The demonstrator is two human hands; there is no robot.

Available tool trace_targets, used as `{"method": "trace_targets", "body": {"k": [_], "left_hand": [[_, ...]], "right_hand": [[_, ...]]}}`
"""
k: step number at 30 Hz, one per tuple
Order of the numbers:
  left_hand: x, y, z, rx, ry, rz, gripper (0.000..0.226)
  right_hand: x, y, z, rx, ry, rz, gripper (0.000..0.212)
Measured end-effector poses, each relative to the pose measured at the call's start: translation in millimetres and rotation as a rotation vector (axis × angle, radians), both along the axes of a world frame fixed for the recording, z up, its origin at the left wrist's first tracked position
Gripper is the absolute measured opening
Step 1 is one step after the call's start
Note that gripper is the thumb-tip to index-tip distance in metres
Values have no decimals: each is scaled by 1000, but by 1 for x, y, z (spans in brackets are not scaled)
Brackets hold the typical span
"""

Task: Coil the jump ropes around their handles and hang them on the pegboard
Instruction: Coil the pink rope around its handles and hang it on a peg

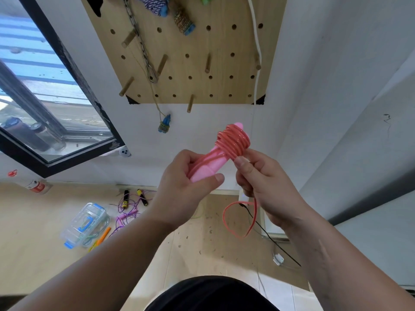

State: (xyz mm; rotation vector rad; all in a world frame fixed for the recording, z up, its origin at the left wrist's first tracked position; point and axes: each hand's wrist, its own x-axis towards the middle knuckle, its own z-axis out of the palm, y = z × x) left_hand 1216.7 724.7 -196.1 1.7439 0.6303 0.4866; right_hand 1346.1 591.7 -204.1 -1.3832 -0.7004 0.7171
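1. Jump rope [233, 140] (the pink one) is up in front of you, just below the pegboard [186, 68]. The fingers [219, 177] of your left hand [182, 182] are curled round the lower end of its paired handles [208, 169]. Your right hand [262, 182] pinches the cord just beside the coil, thumb on top.
2. The turns bunch at the far end of the handles and some ride over each other. Hold the cord taut as you wrap and lay each new turn touching the last, working down toward your left hand. A slack turn would likely slip off the tip.
3. A loose tail [238, 218] hangs in a loop below your right hand. Feed it through the pinch a little at a time, and tuck the end under the last turn so the coil holds.
4. On the pegboard, a bare peg [190, 103] juts from the lower edge, nearest to you and probably the easiest to reach. Higher up hang coiled ropes [183, 21], a chain [143, 48] and a white cord [257, 41].
5. There is no tabletop here, only the pale wood floor [33, 243], flecked with small debris. On it lie an uncoiled purple rope [130, 209], a clear box [85, 223] with blue clips, and a bottle [36, 186] on its side by the wall.
6. A dark-framed window [45, 97] is to your left, and the walls are white.
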Motion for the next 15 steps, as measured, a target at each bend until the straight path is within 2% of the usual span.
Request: {"method": "trace_targets", "body": {"k": [3,5,8,12,15], "left_hand": [[-1,-3,1,-415,-108,-93,48],[-3,-4,2,-600,-127,-192,53],[-5,-3,2,-838,-97,-297,56],[-7,-3,-5,-1147,-131,-449,61],[-8,-3,-14,-1241,-188,-533,58]], "right_hand": [[5,-1,-1,45,14,49,17],[6,-1,-2,108,33,43,8],[4,0,0,153,45,9,17],[3,3,4,167,90,17,3],[5,4,1,202,184,88,2]]}}
